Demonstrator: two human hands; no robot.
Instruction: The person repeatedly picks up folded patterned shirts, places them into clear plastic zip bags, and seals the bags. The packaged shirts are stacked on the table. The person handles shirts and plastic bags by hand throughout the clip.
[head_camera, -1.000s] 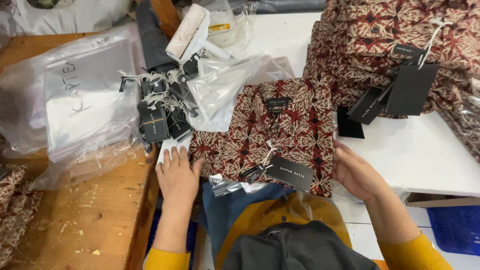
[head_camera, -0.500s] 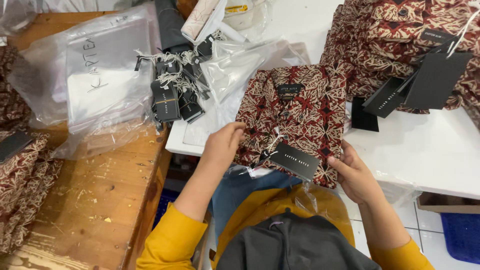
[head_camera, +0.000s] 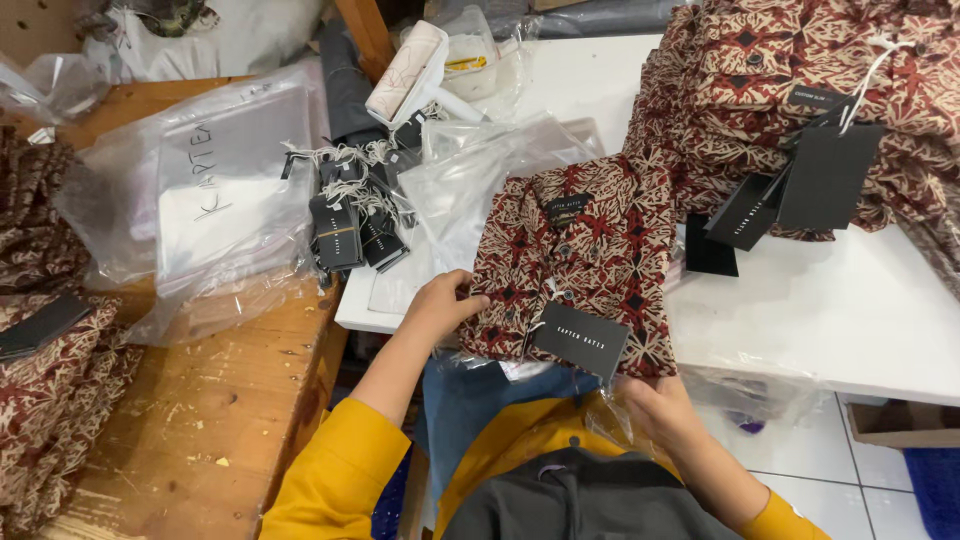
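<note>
1. One white table (head_camera: 850, 310): bare patch at right of frame; shirt stack (head_camera: 800, 90) fills upper right.
2. Folded patterned shirt (head_camera: 585, 260) at centre, overhanging table's near edge.
3. Left hand (head_camera: 440, 303) grips shirt's left edge.
4. Right hand (head_camera: 660, 410) pinches clear bag (head_camera: 600, 400) below shirt's bottom edge.

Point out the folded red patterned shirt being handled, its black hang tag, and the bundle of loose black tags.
Folded red patterned shirt (head_camera: 590, 250), head view, chest panel.
Black rectangular hang tag (head_camera: 580, 340), head view, tag centre.
Bundle of loose black tags (head_camera: 350, 225), head view, middle of the pile.
</note>
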